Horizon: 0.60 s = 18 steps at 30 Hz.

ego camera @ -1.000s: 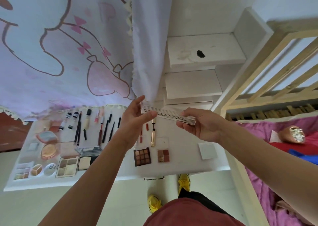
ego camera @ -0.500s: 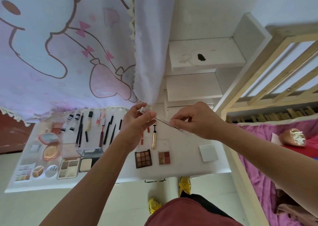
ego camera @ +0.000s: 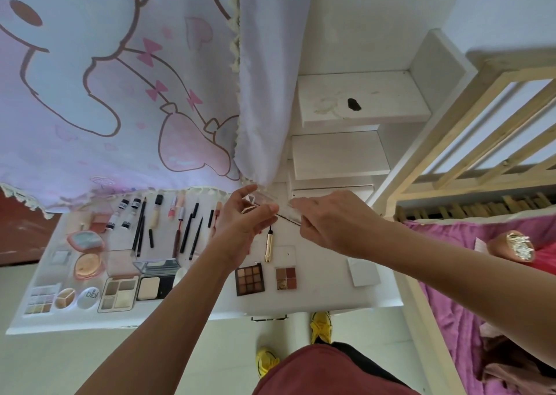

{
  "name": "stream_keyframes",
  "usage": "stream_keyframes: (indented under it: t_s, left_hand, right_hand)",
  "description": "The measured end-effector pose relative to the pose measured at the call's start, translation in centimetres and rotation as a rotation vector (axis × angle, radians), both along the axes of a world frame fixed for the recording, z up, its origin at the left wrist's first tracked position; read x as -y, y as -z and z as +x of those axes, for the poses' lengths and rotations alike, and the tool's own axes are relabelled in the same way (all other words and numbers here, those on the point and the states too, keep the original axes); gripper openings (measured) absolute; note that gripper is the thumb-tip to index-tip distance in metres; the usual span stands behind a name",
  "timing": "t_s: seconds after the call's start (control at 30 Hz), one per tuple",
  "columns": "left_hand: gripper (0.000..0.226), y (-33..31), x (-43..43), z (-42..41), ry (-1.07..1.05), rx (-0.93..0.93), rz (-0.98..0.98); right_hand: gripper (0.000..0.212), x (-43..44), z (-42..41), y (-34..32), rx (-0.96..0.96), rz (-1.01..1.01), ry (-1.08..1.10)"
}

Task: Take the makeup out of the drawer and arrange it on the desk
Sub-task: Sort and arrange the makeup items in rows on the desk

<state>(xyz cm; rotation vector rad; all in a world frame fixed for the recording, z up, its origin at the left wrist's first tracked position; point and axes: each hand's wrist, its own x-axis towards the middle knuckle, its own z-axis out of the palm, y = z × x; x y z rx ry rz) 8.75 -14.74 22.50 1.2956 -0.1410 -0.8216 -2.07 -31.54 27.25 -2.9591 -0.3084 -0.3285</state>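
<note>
- Head view: a clear case (ego camera: 284, 214) is held above the desk (ego camera: 331, 295), between both hands, and is seen almost edge-on.
- The left end of the case is pinched by the left hand (ego camera: 243, 217), with thumb and fingers curled around it.
- The right end is gripped by the right hand (ego camera: 328, 223); its back is turned to the camera, so the fingertips are mostly hidden.
- A gold tube (ego camera: 268, 244) is seen lying on the desk just below the case.
- A brown palette (ego camera: 249, 278) and a small palette (ego camera: 286, 278) are laid side by side near the desk's front edge.
- A white box (ego camera: 362, 271) is set apart at the right.
- Pencils (ego camera: 188, 232) are lined up left of the left hand.
- Compacts (ego camera: 87, 253) are grouped at the left end.
- A curtain (ego camera: 120, 78) is hung behind the desk.
- Yellow shoes (ego camera: 321, 327) are seen on the floor.
</note>
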Motion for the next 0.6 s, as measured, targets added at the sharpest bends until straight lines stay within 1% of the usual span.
stream_keyframes:
  t_s: [0.1,0.23,0.33,0.43,0.5,0.6]
  left_hand:
    - [0.075,0.3,-0.2,-0.2,0.0,-0.04,-0.052]
    - [0.076,0.3,-0.1,-0.3,-0.012,-0.085,-0.123]
    - [0.079,0.3,-0.3,0.0,-0.002,-0.11,-0.16]
    - [0.084,0.6,-0.6,0.2,0.042,-0.146,-0.188]
    - [0.08,0.8,-0.8,0.1,0.067,-0.172,-0.196]
    - [0.082,1.2,-1.0,-0.3,0.094,-0.221,-0.182]
  right_hand:
    - [0.042,0.7,0.1,0.1,0.072,0.03,0.009]
    - [0.042,1.2,-0.4,0.7,0.071,0.061,0.067]
    - [0.044,2.1,-0.7,1.0,0.039,0.2,0.145]
    - [0.047,2.8,-0.9,1.5,-0.023,0.317,0.164]
    - [0.046,3.2,-1.0,1.9,0.008,0.321,0.16]
    - [0.043,3.5,-1.4,2.5,0.078,0.253,0.137]
